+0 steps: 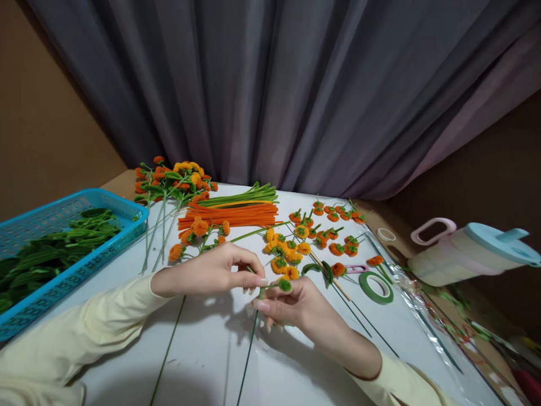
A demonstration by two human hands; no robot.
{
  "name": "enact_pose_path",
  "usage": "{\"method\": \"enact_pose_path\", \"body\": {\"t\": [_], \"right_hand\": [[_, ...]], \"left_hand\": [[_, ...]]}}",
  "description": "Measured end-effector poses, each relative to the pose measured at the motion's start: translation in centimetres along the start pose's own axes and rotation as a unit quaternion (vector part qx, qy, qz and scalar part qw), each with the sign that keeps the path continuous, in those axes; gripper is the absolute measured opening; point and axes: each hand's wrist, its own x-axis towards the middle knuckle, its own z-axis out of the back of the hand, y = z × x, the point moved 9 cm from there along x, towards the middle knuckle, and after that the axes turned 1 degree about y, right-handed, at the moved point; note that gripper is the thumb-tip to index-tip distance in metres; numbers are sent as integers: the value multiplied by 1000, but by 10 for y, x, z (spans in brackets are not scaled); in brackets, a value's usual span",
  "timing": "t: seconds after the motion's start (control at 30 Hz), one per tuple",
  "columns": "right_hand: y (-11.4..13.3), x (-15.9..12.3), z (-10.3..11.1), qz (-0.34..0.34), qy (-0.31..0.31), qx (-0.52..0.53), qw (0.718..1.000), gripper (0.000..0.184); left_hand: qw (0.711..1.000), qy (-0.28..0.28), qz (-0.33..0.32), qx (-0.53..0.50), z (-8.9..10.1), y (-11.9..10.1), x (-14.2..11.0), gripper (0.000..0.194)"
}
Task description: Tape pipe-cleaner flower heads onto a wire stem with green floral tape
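Observation:
My left hand [234, 269] is closed in a pinch, thumb against fingertips, at one end of a small fuzzy green pipe-cleaner piece [285, 285]. Closed from the other side, my right hand [296, 307] grips the same piece, its rounded green tip showing above the fingers. A thin dark green stem wire [247, 358] runs from below my right fingertips toward the table's front edge; its upper end is hidden. Just beyond my hands lie several yellow-orange pipe-cleaner flowers [287, 251] and dark green leaves [327, 272].
A blue basket [139, 223] of green leaves stands at left. Behind are finished flower stems [169, 180], orange pipe cleaners [228, 215] and green ones [240, 194]. Orange flowers [336, 248], green tape [367, 290], a wooden stick [338, 285] and a lidded cup [460, 254] sit right.

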Motion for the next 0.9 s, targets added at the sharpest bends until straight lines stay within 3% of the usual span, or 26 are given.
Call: {"method": "enact_pose_path", "body": {"t": [0.23, 0.47, 0.7, 0.9], "right_hand": [[4, -1, 0, 33, 1, -35, 999, 32], [2, -1, 3, 18, -6, -57, 998, 36], [-8, 0, 2, 20, 27, -56, 998, 32], [-2, -6, 14, 29, 51, -156, 986, 29]], "left_hand": [[996, 45, 19, -78, -4, 10, 1, 17], [994, 73, 30, -79, -11, 10, 0, 14], [999, -21, 48, 15, -2, 13, -2, 13], [995, -19, 100, 2, 0, 22, -4, 15]]}}
